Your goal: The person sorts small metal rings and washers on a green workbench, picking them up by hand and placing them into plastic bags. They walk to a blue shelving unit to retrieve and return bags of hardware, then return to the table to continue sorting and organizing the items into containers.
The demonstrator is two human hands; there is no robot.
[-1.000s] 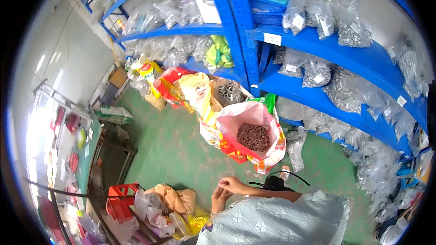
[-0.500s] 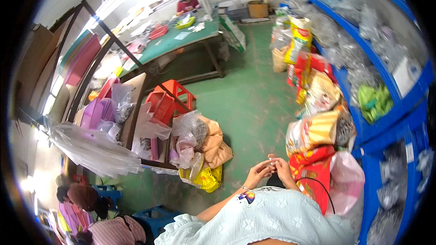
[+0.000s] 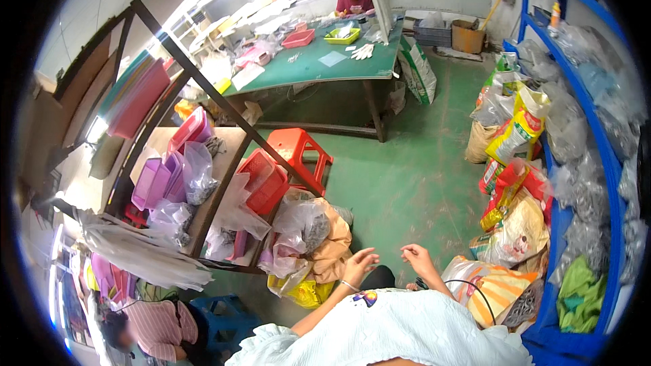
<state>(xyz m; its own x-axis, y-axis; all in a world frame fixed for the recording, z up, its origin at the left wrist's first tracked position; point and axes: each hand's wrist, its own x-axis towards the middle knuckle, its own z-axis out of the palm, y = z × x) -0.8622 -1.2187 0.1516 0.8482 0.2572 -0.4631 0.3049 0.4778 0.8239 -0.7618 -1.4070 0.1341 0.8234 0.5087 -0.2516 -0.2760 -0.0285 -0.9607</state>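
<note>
My left hand is raised before my body with its fingers apart, and nothing shows in it. A light bracelet circles that wrist. Across a gap, my right hand also has its fingers spread and holds nothing visible. Between and below the two hands shows a dark knee. Nearest to my left hand lie a tan cloth-like bag and a yellow plastic bag. Beside my right forearm sits an orange-and-white striped sack, and a thin black cable curves in front of it.
A blue shelf packed with clear bags runs along the right, with sacks lined up below. On the left stands a dark-framed rack with purple trays; beyond are a red stool and green-topped table. A person sits lower left.
My hands, together at the fingertips before, have come apart, the left one moving left. The view has swung left, so the table and rack appear farther right.
</note>
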